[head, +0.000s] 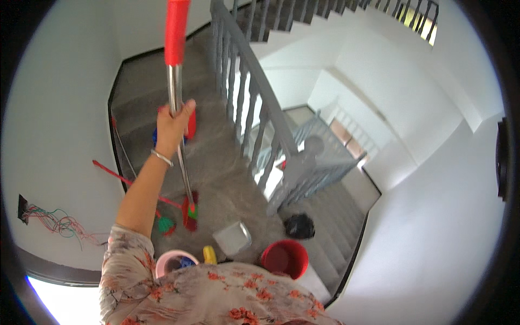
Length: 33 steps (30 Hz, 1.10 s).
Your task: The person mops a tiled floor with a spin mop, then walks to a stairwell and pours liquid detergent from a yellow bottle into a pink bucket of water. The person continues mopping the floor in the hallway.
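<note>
My left hand (pixel 172 126), raised over the stairs with a bracelet at the wrist, is closed around a metal pole (pixel 174 85). The pole has a red grip (pixel 175 36) at its upper end. Its lower end reaches down to a green piece (pixel 193 211) at a red dustpan (pixel 190 217) on the landing; whether they are joined I cannot tell. Just behind the hand a red thing (pixel 191 124) shows, with a bit of blue beside it, both partly hidden. A green-bristled brush (pixel 165 224) lies left of the dustpan. My right hand is out of view.
Near me stand a pink bucket (pixel 162 262) with blue cloth, a yellow object (pixel 209 255), a whitish dustpan-like tray (pixel 231 239), a red bucket (pixel 290 256) and a black bag (pixel 300 226). A grey railing (pixel 260 73) borders the stairs. Loose wires (pixel 61 221) hang from the left wall.
</note>
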Tool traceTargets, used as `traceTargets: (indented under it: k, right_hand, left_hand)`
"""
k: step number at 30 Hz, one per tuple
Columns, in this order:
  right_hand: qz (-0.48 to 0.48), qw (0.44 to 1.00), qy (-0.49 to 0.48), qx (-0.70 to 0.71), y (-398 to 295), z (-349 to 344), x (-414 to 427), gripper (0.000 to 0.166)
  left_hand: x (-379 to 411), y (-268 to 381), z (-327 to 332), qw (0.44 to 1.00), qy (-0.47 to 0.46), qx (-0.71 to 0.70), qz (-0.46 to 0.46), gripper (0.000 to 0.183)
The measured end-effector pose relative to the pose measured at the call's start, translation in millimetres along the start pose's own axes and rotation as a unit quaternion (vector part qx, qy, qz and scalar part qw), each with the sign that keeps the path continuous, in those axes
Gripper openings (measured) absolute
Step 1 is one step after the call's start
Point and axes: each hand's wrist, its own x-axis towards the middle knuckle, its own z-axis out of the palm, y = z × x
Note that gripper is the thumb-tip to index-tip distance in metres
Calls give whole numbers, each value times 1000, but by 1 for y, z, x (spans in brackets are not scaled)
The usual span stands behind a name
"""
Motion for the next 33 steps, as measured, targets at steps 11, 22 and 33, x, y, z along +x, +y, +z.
traceTargets:
  k: [11, 22, 33]
  right_hand:
    - [-12, 1000, -26, -12, 16, -36, 34, 34]
    - [-53, 997, -48, -19, 44, -42, 23, 34]
    - [-84, 995, -32, 42, 29, -43, 3, 33]
  left_hand:
    - [-26, 4, -32, 990, 140, -16, -23, 22]
    - [-53, 22, -27, 994, 100, -47, -20, 23]
    - [-57, 13, 3, 998, 68, -6, -1, 26]
